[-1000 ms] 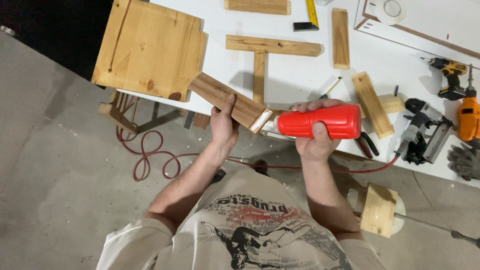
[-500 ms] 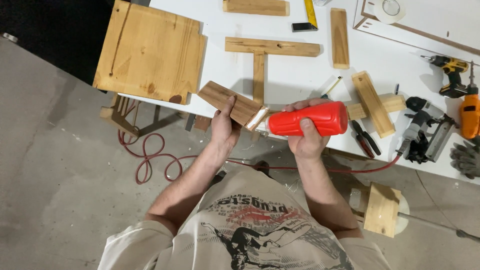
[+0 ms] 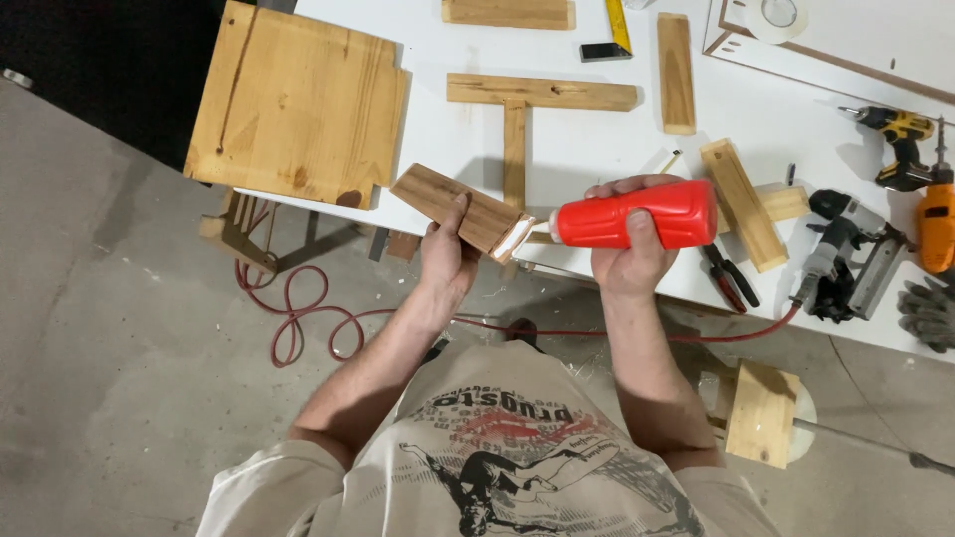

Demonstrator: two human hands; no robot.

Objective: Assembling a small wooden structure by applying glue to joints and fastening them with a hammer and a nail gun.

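Note:
My left hand [image 3: 448,261] grips a short wooden block [image 3: 453,204], held tilted over the near edge of the white table [image 3: 587,149]. White glue covers the block's right end face [image 3: 516,239]. My right hand [image 3: 627,254] holds a red glue bottle [image 3: 637,215] lying sideways, its nozzle pointing left at that glued end, almost touching it. Both hands hover in front of the table edge, above the concrete floor.
On the table lie a large square wooden panel [image 3: 298,104], a T-shaped wooden piece [image 3: 522,104], several wood strips, pliers [image 3: 731,278], a nail gun [image 3: 846,264] and two drills [image 3: 910,149]. A red hose [image 3: 298,323] coils on the floor. A wooden block [image 3: 761,413] stands at lower right.
Both hands have shifted slightly with the block and bottle, staying together. The bottle's nozzle remains at the block's end, where the white glue now shows.

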